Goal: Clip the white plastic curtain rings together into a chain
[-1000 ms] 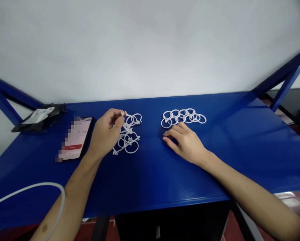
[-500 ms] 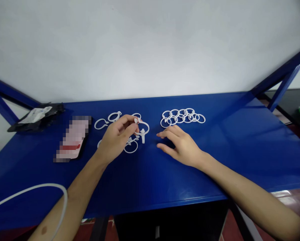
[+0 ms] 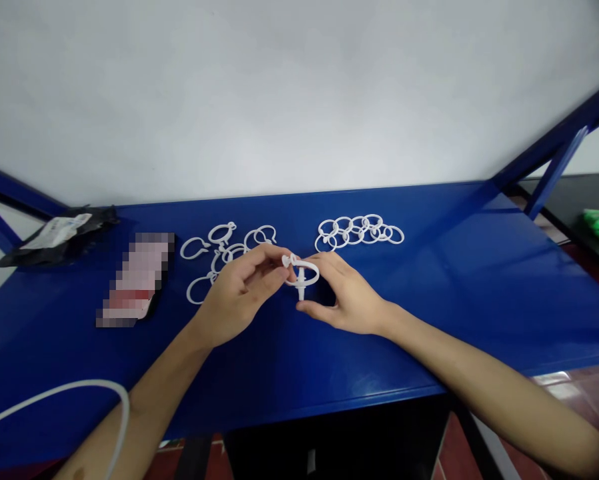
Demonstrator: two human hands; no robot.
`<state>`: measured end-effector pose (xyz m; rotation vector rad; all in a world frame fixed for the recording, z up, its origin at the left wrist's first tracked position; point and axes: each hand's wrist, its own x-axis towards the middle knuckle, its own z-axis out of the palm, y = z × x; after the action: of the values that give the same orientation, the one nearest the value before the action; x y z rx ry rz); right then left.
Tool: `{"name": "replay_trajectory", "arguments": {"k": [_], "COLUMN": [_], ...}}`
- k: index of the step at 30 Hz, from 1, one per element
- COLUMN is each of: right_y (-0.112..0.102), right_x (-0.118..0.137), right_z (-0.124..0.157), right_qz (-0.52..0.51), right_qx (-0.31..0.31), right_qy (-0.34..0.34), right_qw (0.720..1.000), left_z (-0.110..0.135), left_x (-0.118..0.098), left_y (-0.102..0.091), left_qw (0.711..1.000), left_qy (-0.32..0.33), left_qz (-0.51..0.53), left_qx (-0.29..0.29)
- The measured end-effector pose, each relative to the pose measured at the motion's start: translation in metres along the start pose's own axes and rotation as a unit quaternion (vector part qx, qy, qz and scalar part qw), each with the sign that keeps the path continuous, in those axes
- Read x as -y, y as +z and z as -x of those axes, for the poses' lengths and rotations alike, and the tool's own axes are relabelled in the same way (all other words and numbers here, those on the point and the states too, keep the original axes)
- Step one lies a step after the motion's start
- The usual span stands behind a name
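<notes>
Your L hand (image 3: pixel 237 293) & R hand (image 3: pixel 344 297) now together, both clamped on a white plastic ring (image 3: pixel 302 273) held over the blue tabletop (image 3: pixel 429 307); R hand was apart a moment ago. Loose rings (image 3: pixel 219 263) lie to L, linked rings (image 3: pixel 354 232) beyond, blurred phone (image 3: pixel 134 280), black bag (image 3: pixel 59 233), white wall (image 3: pixel 299 87) behind.

A phone (image 3: pixel 134 280), black plastic packet (image 3: pixel 59 237) and white cable (image 3: pixel 69 384) on a blue workbench (image 3: pixel 479 293)
</notes>
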<state>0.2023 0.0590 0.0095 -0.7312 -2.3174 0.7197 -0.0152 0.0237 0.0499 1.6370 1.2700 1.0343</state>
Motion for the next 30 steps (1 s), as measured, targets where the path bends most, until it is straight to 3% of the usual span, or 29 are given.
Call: {"name": "replay_trajectory", "arguments": {"k": [7, 13, 16, 20, 24, 26, 28, 30], "right_y": [0.000, -0.001, -0.002, -0.004, -0.005, -0.006, -0.006, -0.006], "right_x": [0.001, -0.002, -0.002, -0.002, -0.003, -0.004, -0.004, -0.004], "right_z": [0.000, 0.002, 0.001, 0.001, 0.001, 0.002, 0.002, 0.002], "right_qz": [0.010, 0.050, 0.053, 0.071, 0.089, 0.096, 0.102, 0.108], "right_qx": [-0.001, 0.009, -0.008, -0.024, -0.011, -0.004, 0.000, 0.000], "right_qy": [0.027, 0.038, 0.036, 0.031, 0.029, 0.027, 0.024, 0.023], "right_qw": [1.000, 0.998, 0.998, 0.997, 0.996, 0.995, 0.994, 0.994], "left_z": [0.001, 0.003, -0.003, -0.013, -0.017, -0.016, -0.015, -0.012], "left_x": [0.003, 0.003, 0.004, 0.016, 0.032, 0.035, 0.033, 0.026], "left_y": [0.001, -0.004, -0.008, -0.010, -0.010, -0.010, -0.009, -0.007], "left_qw": [1.000, 0.992, 0.980, 0.941, 0.896, 0.874, 0.868, 0.888], "left_qy": [0.007, 0.039, 0.033, 0.018, 0.012, 0.031, 0.078, 0.141], "left_qz": [-0.009, -0.036, -0.137, -0.321, -0.440, -0.480, -0.482, -0.431], "left_qx": [-0.012, -0.113, -0.141, -0.106, -0.049, -0.064, -0.091, -0.074]}}
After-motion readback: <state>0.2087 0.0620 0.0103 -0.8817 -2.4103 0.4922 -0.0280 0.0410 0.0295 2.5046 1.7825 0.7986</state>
